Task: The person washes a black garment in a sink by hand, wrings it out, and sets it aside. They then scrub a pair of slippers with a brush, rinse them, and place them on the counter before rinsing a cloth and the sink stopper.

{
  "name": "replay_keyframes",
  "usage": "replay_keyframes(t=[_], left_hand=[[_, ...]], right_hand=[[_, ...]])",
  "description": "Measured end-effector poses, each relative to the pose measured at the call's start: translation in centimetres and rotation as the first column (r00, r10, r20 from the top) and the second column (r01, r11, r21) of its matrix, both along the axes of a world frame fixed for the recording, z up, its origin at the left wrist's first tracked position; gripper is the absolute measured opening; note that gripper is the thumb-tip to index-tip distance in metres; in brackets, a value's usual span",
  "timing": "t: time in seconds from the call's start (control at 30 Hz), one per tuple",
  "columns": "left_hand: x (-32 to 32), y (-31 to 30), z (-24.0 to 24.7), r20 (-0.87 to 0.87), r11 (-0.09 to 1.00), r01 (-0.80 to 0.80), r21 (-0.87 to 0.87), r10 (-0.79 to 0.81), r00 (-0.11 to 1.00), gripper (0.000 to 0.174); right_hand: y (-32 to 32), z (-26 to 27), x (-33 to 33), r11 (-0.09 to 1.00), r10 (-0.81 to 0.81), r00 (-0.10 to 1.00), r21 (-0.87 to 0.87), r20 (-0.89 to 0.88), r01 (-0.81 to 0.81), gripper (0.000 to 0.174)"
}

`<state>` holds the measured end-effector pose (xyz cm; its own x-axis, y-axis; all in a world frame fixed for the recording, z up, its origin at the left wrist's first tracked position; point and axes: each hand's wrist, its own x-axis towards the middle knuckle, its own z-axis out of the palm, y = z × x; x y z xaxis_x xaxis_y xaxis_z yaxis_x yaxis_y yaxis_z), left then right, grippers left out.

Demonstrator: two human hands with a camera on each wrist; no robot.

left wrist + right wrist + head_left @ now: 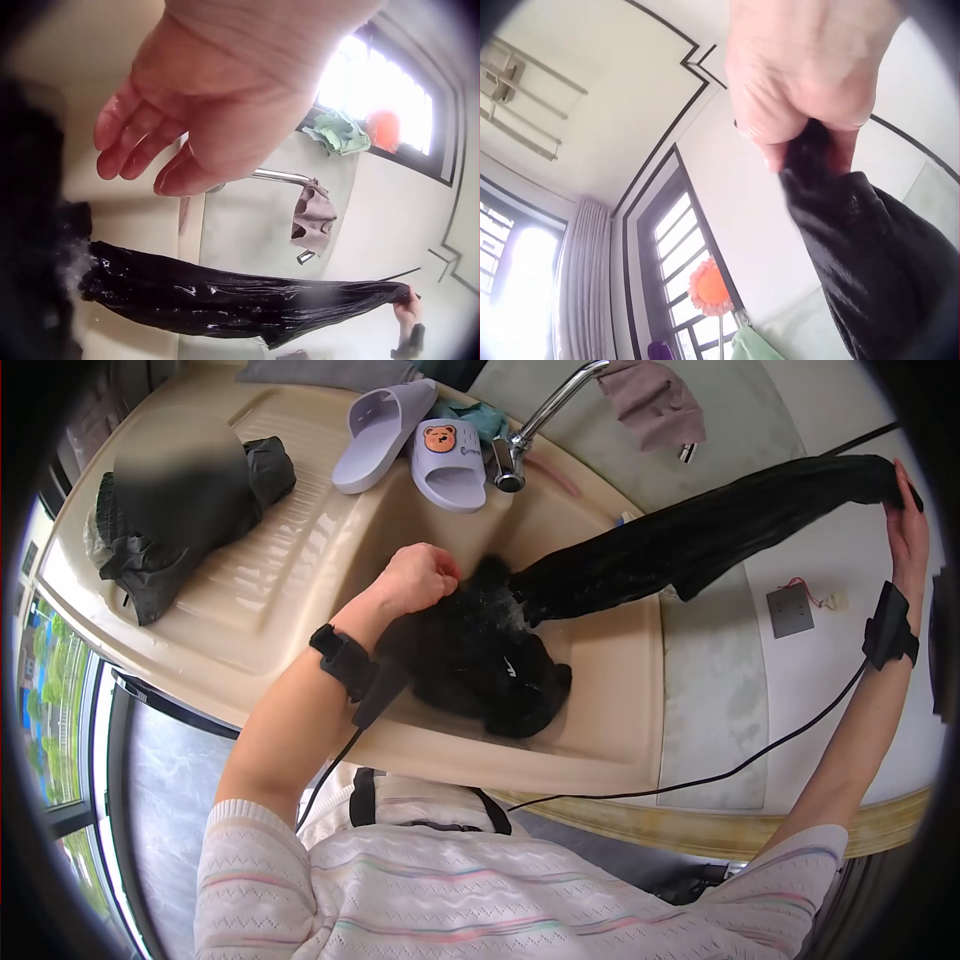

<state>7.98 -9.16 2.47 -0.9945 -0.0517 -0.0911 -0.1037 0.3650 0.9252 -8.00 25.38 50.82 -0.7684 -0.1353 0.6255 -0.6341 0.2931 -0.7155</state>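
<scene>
A wet black garment (700, 545) stretches from the sink up to the far right, one long narrow part pulled taut. My raised right hand (907, 520) pinches its end between thumb and fingers, and the right wrist view shows the cloth (840, 247) hanging from that grip. The rest of the garment lies bunched in the sink (620, 680), with a small white mark on it and water splashing where the stretched part begins. Above the bunched cloth hovers my left hand (415, 578). In the left wrist view its wet fingers (139, 154) are loosely bent and hold nothing.
Two lilac slippers (450, 465) stand at the sink's back edge beside the chrome faucet (510, 460). A mauve cloth (655, 410) hangs over the spout. Dark grey clothing (160, 575) lies on the ribbed drainboard (270, 530). Cables run from both wrist straps.
</scene>
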Motion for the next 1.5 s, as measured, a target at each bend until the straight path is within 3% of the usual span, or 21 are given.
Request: replay_keyframes(t=[0.1,0.2,0.3,0.37,0.43,0.47,0.53,0.63,0.7,0.73,0.83,0.97,1.03,1.1,1.13,1.17,1.23,1.3,1.37,1.43,1.5], left_hand=[[0.1,0.1,0.4,-0.032,0.998,0.041,-0.045,-0.042,0.999,0.021],[0.1,0.2,0.5,-0.038,0.993,0.031,-0.116,-0.036,0.999,0.021],[0.0,0.2,-0.1,-0.078,0.978,0.028,-0.208,-0.045,0.996,0.021],[-0.1,0.2,-0.3,-0.035,0.973,0.034,-0.230,-0.043,0.998,0.021],[-0.1,0.0,-0.4,-0.037,0.969,0.033,-0.245,-0.044,0.998,0.020],[0.0,-0.1,-0.5,-0.049,0.966,0.041,-0.256,-0.055,0.997,0.020],[0.1,-0.2,-0.5,-0.029,0.964,0.047,-0.261,-0.057,0.998,0.020],[0.0,-0.2,0.1,0.012,0.959,0.058,-0.278,-0.057,0.998,0.019],[-0.2,0.1,0.1,0.050,0.952,0.083,-0.294,-0.071,0.996,0.018],[-0.2,0.1,0.0,0.047,0.954,0.098,-0.284,-0.088,0.995,0.018],[-0.4,-0.2,-0.3,0.078,0.957,0.106,-0.271,-0.088,0.993,0.018],[-0.4,-0.3,-0.4,0.091,0.956,0.090,-0.279,-0.067,0.994,0.017],[-0.4,-0.4,-0.7,0.084,0.955,0.087,-0.283,-0.066,0.994,0.017],[-0.6,-0.2,-0.8,0.069,0.952,0.107,-0.286,-0.091,0.993,0.017],[-0.7,-0.1,-0.8,0.083,0.951,0.112,-0.290,-0.091,0.992,0.017],[-0.6,0.1,-0.8,0.095,0.949,0.116,-0.292,-0.092,0.991,0.017],[-0.4,0.2,-0.9,0.093,0.949,0.133,-0.287,-0.111,0.990,0.017],[-0.4,0.1,-1.0,0.083,0.949,0.136,-0.283,-0.117,0.990,0.017],[-0.4,0.3,-0.8,0.075,0.941,0.129,-0.314,-0.111,0.991,0.018],[-0.3,0.1,-1.1,0.073,0.945,0.122,-0.304,-0.104,0.992,0.019],[-0.2,-0.1,-1.0,0.075,0.947,0.122,-0.296,-0.104,0.992,0.019]], right_hand=[[-0.5,-3.2,0.0,0.976,-0.041,0.999,-0.213,0.009,0.042,0.040],[3.6,-11.5,-4.4,0.979,0.187,0.945,0.032,0.269,-0.203,0.036],[0.9,-26.7,-4.1,0.898,0.011,0.887,0.386,0.462,-0.213,0.032],[0.1,-38.6,-4.5,0.881,-0.154,0.730,0.428,0.666,-0.205,0.022],[0.8,-50.9,-4.7,0.832,-0.160,0.625,0.445,0.764,-0.331,0.024],[1.8,-56.9,-4.6,0.670,-0.063,0.773,0.601,0.631,-0.436,0.031],[1.0,-63.5,-0.7,0.296,-0.026,0.932,0.893,0.362,-0.339,0.039],[-0.5,-62.1,1.0,0.369,-0.155,0.765,0.755,0.625,-0.542,0.053],[1.9,-65.6,-3.4,0.259,-0.076,0.848,0.832,0.525,-0.492,0.057],[1.3,-65.3,-4.6,0.211,-0.157,0.859,0.866,0.488,-0.453,0.057],[-0.6,-65.5,-6.9,0.267,-0.248,0.848,0.874,0.468,-0.405,0.056],[0.2,-63.3,-1.6,0.310,-0.184,0.816,0.820,0.548,-0.481,0.066],[1.9,-64.1,-1.5,0.260,-0.078,0.836,0.821,0.543,-0.509,0.069],[2.2,-64.0,-2.5,-0.071,-0.095,0.911,0.911,0.400,-0.407,0.068],[1.0,-63.0,-2.9,-0.081,-0.159,0.896,0.899,0.414,-0.430,0.066],[1.2,-64.1,-3.2,-0.079,-0.169,0.896,0.901,0.410,-0.427,0.066],[1.0,-66.3,-3.2,0.216,-0.190,0.870,0.883,0.456,-0.416,0.067],[1.4,-65.9,-0.8,0.188,-0.232,0.856,0.884,0.463,-0.428,0.067],[1.3,-63.7,1.7,0.081,-0.109,0.849,0.856,0.516,-0.510,0.070],[0.4,-60.7,1.8,-0.005,-0.211,0.772,0.789,0.599,-0.614,0.061],[1.0,-58.9,0.1,0.275,-0.338,0.517,0.608,0.786,-0.745,0.045]])
